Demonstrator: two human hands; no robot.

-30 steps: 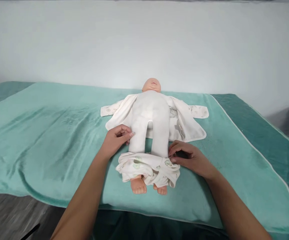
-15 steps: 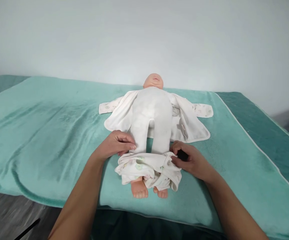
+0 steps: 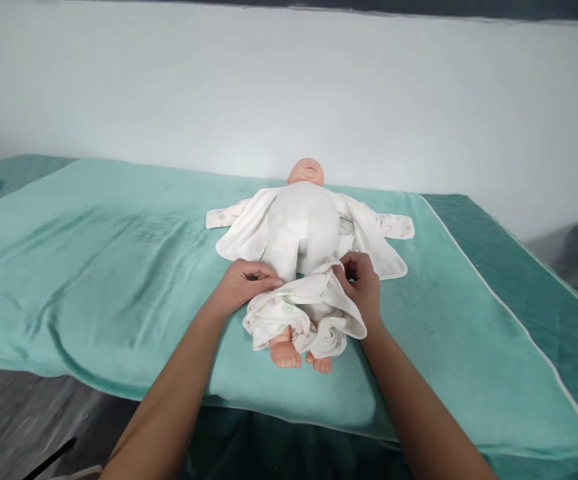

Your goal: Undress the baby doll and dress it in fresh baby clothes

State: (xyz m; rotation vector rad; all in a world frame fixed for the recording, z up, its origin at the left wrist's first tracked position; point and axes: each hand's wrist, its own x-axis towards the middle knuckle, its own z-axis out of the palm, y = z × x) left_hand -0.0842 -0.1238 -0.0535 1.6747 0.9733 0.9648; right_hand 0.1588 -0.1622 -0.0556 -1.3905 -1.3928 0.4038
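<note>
A baby doll (image 3: pixel 305 227) with a white cloth body lies on its back on a teal blanket (image 3: pixel 119 267), head toward the wall. An open white printed top (image 3: pixel 369 233) is spread out beneath it. White printed trousers (image 3: pixel 299 313) are bunched over its lower legs, with both bare feet poking out. My left hand (image 3: pixel 243 287) pinches the waistband on the left side of the doll's thigh. My right hand (image 3: pixel 361 283) grips the waistband on the right and holds it lifted up over the knees.
The blanket covers a darker teal padded table (image 3: pixel 529 253) that stands against a white wall. The table's near edge runs below the doll's feet, with grey floor (image 3: pixel 19 413) at the lower left. Part of another teal surface shows at the far right edge.
Both hands have drawn the trousers' waistband up the doll's legs, from the shins toward the thighs. My right hand has moved up and inward, lifting the cloth.
</note>
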